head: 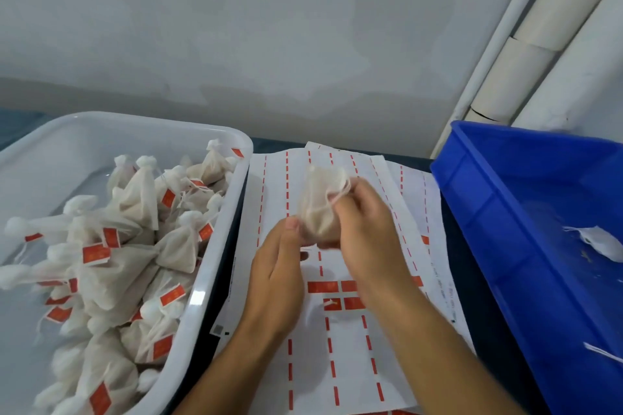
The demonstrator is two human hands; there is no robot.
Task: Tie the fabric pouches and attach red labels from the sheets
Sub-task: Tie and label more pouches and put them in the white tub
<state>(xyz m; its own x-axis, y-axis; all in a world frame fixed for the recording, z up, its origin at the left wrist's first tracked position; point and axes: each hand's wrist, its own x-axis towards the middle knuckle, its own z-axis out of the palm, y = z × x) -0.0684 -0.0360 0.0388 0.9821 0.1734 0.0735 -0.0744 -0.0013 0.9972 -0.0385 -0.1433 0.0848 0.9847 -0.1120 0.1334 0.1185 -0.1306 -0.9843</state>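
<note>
Pouch in hand: a small off-white fabric pouch [318, 209] is held upright above the white label sheets [344, 347], between both hands.
Left hand [278, 266]: set at the pouch's near-left base, thumb pressed to it; a grasp is indicated.
Right hand [365, 232]: curled round the pouch's right side, its thin drawstring [342, 190] pinched at the neck.
Red labels [333, 295]: a few red rectangular stickers are left on the sheets, just near of the hands.
White plastic tub [215, 266]: at left, filled with tied, labelled pouches [135, 246].
Blue plastic crate [526, 199]: at right, one loose white pouch [598, 241] is seen inside.
</note>
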